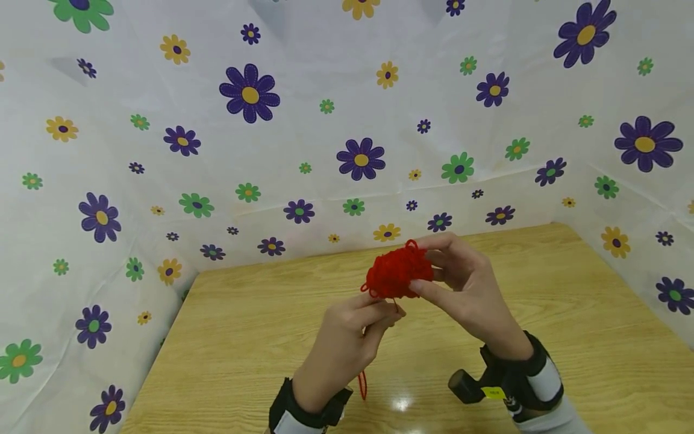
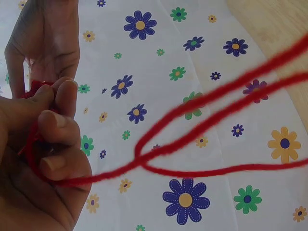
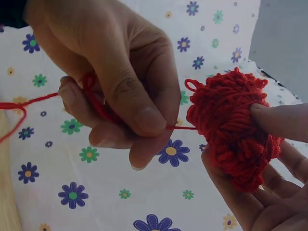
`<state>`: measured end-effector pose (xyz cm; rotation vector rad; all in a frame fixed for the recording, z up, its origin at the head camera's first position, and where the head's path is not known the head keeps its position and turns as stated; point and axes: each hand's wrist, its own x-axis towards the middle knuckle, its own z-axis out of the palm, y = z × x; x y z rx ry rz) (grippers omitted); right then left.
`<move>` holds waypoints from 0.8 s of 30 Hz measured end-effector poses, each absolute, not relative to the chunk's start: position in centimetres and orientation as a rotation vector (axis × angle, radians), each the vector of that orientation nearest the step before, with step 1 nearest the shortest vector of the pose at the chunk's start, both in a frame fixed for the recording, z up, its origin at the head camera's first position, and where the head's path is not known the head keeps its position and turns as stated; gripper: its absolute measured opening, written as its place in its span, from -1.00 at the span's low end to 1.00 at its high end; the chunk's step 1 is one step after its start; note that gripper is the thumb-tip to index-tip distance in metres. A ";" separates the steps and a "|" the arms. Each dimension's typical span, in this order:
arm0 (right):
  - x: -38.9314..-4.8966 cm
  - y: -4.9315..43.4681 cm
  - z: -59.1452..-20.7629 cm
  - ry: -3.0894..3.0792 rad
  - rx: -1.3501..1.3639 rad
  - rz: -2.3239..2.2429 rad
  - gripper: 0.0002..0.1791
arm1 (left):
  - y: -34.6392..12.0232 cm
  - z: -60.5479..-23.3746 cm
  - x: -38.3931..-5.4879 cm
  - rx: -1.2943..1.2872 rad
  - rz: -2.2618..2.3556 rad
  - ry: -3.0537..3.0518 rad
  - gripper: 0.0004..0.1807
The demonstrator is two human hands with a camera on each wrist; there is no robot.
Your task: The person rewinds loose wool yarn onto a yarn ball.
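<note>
A ball of red yarn (image 1: 398, 272) is held up over the table, gripped between the thumb and fingers of my right hand (image 1: 468, 289). Small loops stick out from its top and side. Just left of it, my left hand (image 1: 352, 328) pinches the yarn strand (image 3: 182, 128) between thumb and forefinger, and the strand runs taut into the ball in the right wrist view. More of the strand passes through the left hand's curled fingers. Beyond them, a loose loop of yarn (image 2: 192, 103) trails away in the left wrist view and hangs below the hand in the head view.
The wooden table (image 1: 244, 337) spreads beneath both hands. A white cloth with printed flowers (image 1: 303, 138) stands behind it and along both sides. Wrist straps hold a camera mount (image 1: 488, 386) on the right wrist.
</note>
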<state>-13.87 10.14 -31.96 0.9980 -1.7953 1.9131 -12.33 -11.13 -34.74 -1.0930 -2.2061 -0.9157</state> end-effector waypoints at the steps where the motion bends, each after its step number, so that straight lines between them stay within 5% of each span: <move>1: -13.9 10.1 -32.0 -1.793 0.986 1.899 -0.50 | -11.1 -34.8 -12.3 -1.102 -0.905 -2.210 -0.91; 24: -14.6 9.1 -32.7 -2.018 0.898 1.207 -0.50 | -11.6 -34.5 -12.4 -1.150 -0.887 -2.250 -0.96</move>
